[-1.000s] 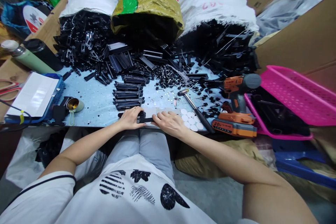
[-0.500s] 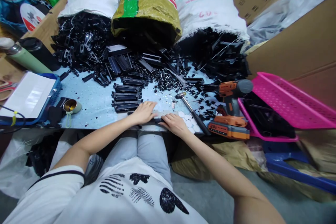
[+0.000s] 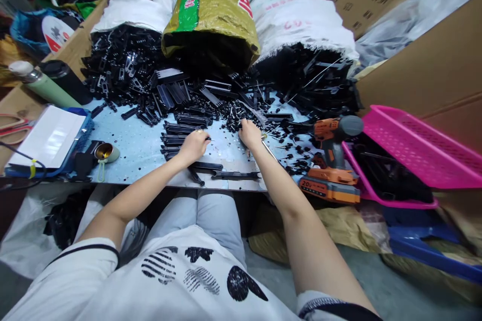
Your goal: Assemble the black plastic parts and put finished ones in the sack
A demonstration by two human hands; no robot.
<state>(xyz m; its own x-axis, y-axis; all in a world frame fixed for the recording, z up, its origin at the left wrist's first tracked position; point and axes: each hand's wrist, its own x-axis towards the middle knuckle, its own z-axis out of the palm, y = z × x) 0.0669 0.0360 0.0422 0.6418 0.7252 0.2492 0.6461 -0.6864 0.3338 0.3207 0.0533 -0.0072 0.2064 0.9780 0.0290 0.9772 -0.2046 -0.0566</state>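
My left hand (image 3: 194, 145) rests on the pale blue table (image 3: 131, 143), its curled fingers touching the right end of a stack of long black plastic parts (image 3: 181, 135). My right hand (image 3: 249, 133) reaches further back, fingers bent down into a scatter of small black pins (image 3: 235, 113). What each hand grips, if anything, is hidden by the fingers. Two long black bars (image 3: 226, 174) lie at the front edge of the table, between my forearms. A hammer (image 3: 268, 148) is partly hidden under my right wrist.
An orange cordless drill (image 3: 331, 160) stands right of my right arm, beside a pink basket (image 3: 414, 150). Open sacks spill black parts (image 3: 124, 60) across the back. A blue tray with white sheets (image 3: 48, 138), a small brass cup (image 3: 104, 151) and two flasks (image 3: 45, 85) sit at left.
Both hands left the black bars at the table's front edge and moved back: the left to the stacked parts, the right to the small pins. The bars stay where they were.
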